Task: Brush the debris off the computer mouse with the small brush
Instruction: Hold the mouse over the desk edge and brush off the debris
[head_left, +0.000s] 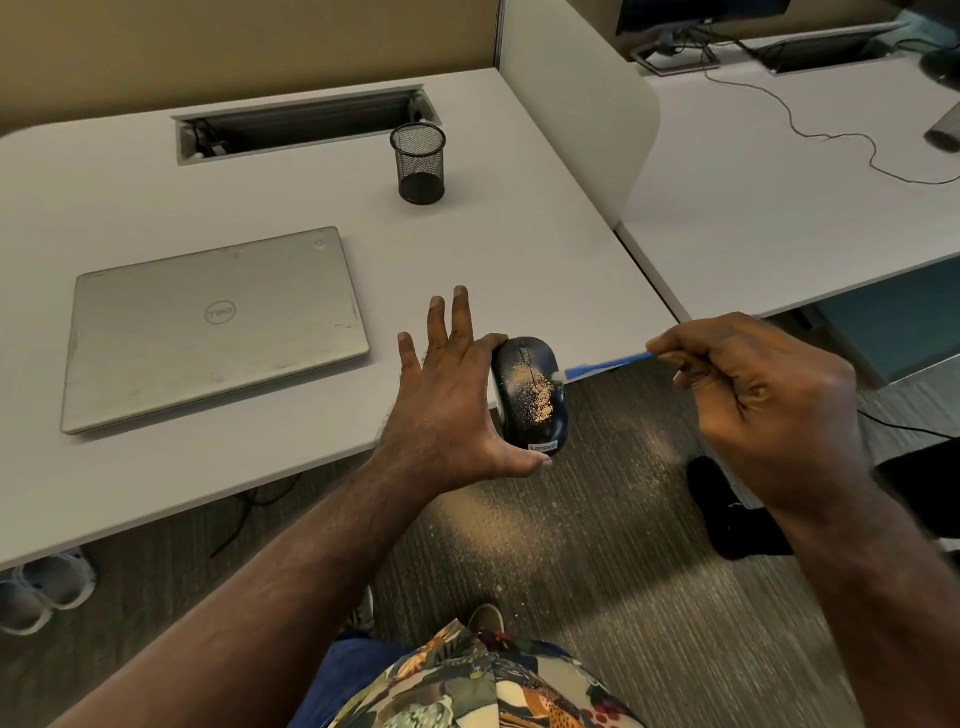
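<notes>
Left hand (457, 405) pinched light, slick mouse (530, 395) at its ends; right hand (753, 395) pinched thin brush (608, 365), bristles touching debris (535, 392)

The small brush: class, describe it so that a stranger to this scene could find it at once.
Start at the white desk and go to its near right corner, where the left hand holds a black computer mouse dusted with tan debris. The small brush touches the mouse's right side, pinched by the right hand; only it has a thin blue handle.

Bare desk (493, 249) lies open between the closed laptop (218, 327) at the left and the right edge; a mesh cup (420, 163) stands near the back, before the cable slot (306, 122).
</notes>
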